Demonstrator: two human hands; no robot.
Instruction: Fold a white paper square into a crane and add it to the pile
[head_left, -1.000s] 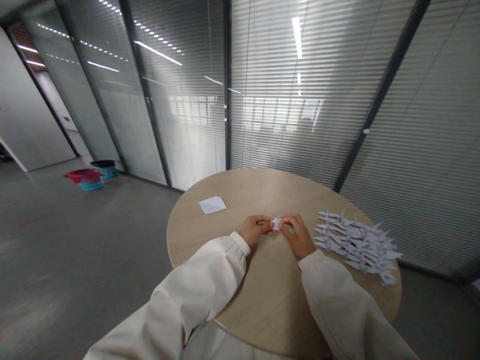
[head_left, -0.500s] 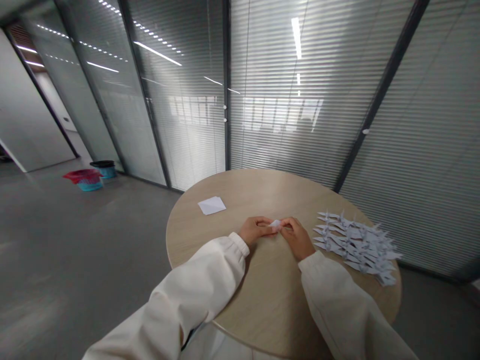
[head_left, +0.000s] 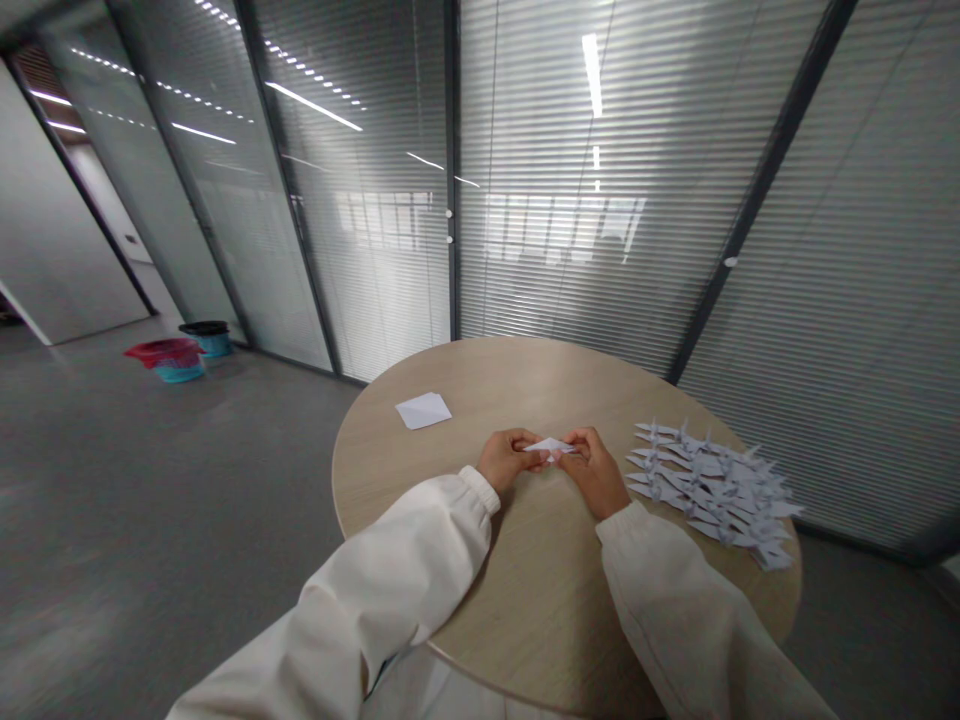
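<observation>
- I see the left hand (head_left: 508,458) with its fingers bent and pinched together. It has hold of one side of a little folded paper (head_left: 551,444).
- I see the right hand (head_left: 597,472) pinching too, with its finger and thumb close together on the other side of that same paper.
- The little folded paper is white. It sits between the two hands, over the middle part of the round table (head_left: 510,370). It looks wide and low, with a point at the top. I can't tell if it touches the wood, and the fingers hide some of its edges.
- Both arms have puffy cream sleeves (head_left: 409,550), and they come in from the bottom.
- Off to the left of the hands, some flat white paper (head_left: 424,411) lies on the table by itself. I can't tell how many sheets are there.
- To the right of the right hand, I see a big bunch of folded paper birds (head_left: 712,490). They are white and pointy, and they sit packed close in rows, near the table's edge.
- Far to the left, on the gray floor (head_left: 247,470), a bin with a red bag (head_left: 166,355) stands just beside a bin with a black bag (head_left: 206,330).
- Behind the table is a glass wall with blinds (head_left: 570,270) and dark posts.
</observation>
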